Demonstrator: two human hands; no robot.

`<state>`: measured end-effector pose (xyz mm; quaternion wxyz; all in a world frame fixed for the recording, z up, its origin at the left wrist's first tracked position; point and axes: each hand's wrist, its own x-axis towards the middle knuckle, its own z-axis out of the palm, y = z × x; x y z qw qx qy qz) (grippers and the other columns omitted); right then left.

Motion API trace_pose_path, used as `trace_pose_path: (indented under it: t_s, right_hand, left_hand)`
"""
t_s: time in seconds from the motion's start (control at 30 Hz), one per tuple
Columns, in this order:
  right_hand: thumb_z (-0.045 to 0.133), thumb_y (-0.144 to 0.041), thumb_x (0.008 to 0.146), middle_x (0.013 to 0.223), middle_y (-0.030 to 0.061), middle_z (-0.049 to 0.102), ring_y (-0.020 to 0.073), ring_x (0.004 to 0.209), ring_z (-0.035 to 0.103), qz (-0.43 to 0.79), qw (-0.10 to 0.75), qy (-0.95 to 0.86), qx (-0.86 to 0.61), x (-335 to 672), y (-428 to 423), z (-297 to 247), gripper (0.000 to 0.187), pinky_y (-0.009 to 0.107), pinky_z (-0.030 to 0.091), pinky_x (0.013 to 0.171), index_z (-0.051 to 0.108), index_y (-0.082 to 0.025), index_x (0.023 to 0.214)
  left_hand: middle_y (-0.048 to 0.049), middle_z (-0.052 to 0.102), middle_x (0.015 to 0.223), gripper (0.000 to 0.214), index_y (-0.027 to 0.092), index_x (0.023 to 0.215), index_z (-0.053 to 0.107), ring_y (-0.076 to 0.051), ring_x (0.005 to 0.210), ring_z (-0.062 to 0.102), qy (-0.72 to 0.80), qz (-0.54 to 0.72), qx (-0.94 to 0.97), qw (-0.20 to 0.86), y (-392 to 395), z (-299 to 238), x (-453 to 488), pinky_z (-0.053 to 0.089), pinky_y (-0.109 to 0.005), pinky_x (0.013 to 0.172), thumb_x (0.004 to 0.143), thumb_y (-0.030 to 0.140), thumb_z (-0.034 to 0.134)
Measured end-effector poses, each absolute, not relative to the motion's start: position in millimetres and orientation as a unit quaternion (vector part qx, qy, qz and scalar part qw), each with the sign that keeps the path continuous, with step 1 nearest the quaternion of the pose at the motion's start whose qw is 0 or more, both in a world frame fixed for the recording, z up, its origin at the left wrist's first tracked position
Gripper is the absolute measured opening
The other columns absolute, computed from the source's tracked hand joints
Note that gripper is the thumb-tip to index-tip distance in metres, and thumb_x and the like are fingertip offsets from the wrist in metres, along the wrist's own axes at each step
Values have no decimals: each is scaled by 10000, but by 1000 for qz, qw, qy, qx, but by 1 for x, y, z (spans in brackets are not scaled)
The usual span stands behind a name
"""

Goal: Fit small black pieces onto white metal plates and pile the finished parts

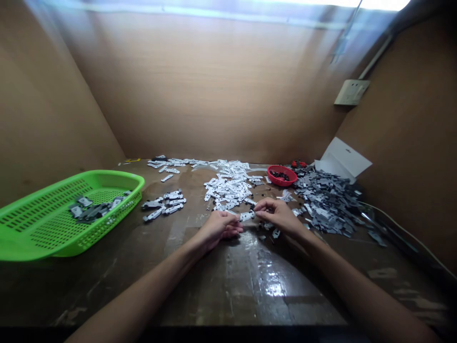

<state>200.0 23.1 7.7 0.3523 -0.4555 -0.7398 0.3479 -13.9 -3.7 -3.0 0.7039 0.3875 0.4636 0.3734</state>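
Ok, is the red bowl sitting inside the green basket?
No, the red bowl stands well to the right of the green perforated basket, apart from it.

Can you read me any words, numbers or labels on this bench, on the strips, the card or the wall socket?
No text can be read.
White card: a small dark mark near the top, too small to read.
White strip in the hands: any print is too small to read.
Wall socket plate: no readable marking.
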Motion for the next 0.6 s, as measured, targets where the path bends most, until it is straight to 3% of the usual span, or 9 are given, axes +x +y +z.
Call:
trace_pose_path:
  t_s: [0.17, 0.3, 0.43, 0.6]
  right_hand:
    - [543, -333, 750, 822, 46, 657, 159, 716, 574, 207, 360, -725, -549, 224, 40, 10, 233, 268, 429, 678, 661, -170, 868]
    - [528, -281, 772, 896, 42, 650, 168, 818, 567, 76, 274, -762, -582, 236, 48, 3, 192, 265, 400, 762, 687, -218, 861]
    - [515, -301, 799, 894, 47, 644, 175, 860, 552, 37, 183, -791, -583, 237, 51, -3, 215, 254, 387, 767, 696, -235, 893]
    - [507, -342, 809, 903, 45, 640, 170, 848, 544, 26, 208, -795, -570, 231, 55, -5, 242, 253, 383, 762, 685, -236, 934]
  left_hand:
    - [-123, 672, 761, 260, 90, 768, 590, -138, 612, 652, 484, 353, 399, 694, -4, -2, -14, 502, -163, 505, 669, 310, 687]
    - [-130, 674, 772, 272, 92, 753, 593, -152, 626, 658, 487, 329, 424, 689, -4, -2, -13, 503, -174, 509, 660, 330, 684]
    - [-124, 677, 753, 295, 97, 722, 589, -152, 614, 658, 488, 310, 445, 684, -5, -2, -13, 498, -177, 507, 651, 369, 679]
    - [-119, 679, 745, 307, 107, 727, 580, -158, 624, 660, 487, 304, 453, 681, -5, -3, -13, 494, -185, 515, 634, 380, 684]
